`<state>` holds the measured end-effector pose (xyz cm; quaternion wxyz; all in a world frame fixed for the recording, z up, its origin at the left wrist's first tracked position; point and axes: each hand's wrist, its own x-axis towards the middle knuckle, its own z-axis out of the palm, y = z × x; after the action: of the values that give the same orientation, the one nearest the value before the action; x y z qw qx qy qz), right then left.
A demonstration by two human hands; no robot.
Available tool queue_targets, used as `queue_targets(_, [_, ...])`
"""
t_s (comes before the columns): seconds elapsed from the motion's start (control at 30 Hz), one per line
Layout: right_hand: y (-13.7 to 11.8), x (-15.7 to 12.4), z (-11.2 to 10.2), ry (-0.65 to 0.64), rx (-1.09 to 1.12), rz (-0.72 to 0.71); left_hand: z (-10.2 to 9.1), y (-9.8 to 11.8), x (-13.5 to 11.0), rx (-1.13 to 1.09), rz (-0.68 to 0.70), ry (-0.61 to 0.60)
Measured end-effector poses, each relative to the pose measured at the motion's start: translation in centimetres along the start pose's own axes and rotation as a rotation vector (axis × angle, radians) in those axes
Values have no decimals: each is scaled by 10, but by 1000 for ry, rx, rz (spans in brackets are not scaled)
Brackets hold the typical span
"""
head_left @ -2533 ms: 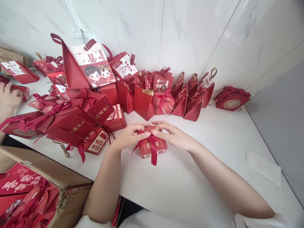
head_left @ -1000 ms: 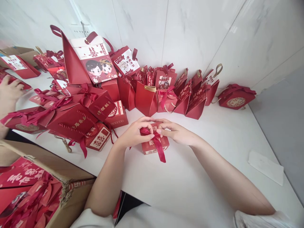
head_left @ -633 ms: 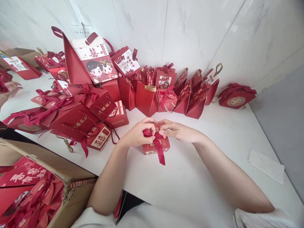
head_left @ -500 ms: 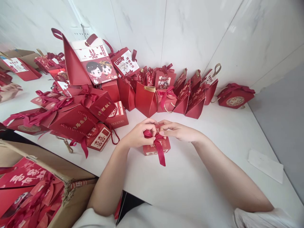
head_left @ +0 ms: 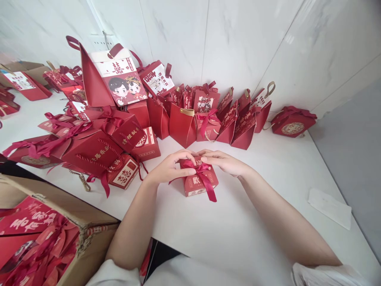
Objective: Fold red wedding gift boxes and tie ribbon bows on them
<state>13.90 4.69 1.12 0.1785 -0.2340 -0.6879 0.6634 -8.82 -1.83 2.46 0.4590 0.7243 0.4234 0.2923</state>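
Observation:
On the white table in front of me rests a small red gift box with pale Chinese characters. A dark pink ribbon is tied in a bow on top, one tail hanging over the near side. My left hand grips the box from the left, its thumb at the bow and its fingers over the far edge. From the right, my right hand holds the box's far right side, fingers bent over it and partly hidden. The fingertips of both hands nearly meet behind the bow.
Several red gift bags stand in a row along the tiled wall. Ribboned boxes are piled at left. A cardboard box full of red packages stands at lower left. A white paper lies at right, beyond it a red box.
The fingers that pinched the ribbon have loosened and spread onto the box, which has turned slightly. The bow shows more fully. Another person's hand at the far left has gone from view.

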Motion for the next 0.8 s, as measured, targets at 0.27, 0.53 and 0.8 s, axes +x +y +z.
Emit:
queue_targets(0.27, [-7, -9, -15, -144, -69, -50, -16, -5, -6, -3, -17, -57])
queue_targets(0.53, [-18, -13, 5, 15, -280, -169, -8, 3, -5, -25, -25, -64])
queue_targets(0.8, [-22, -17, 28, 103, -638, -174, 4, 8, -3, -39, -113, -73])
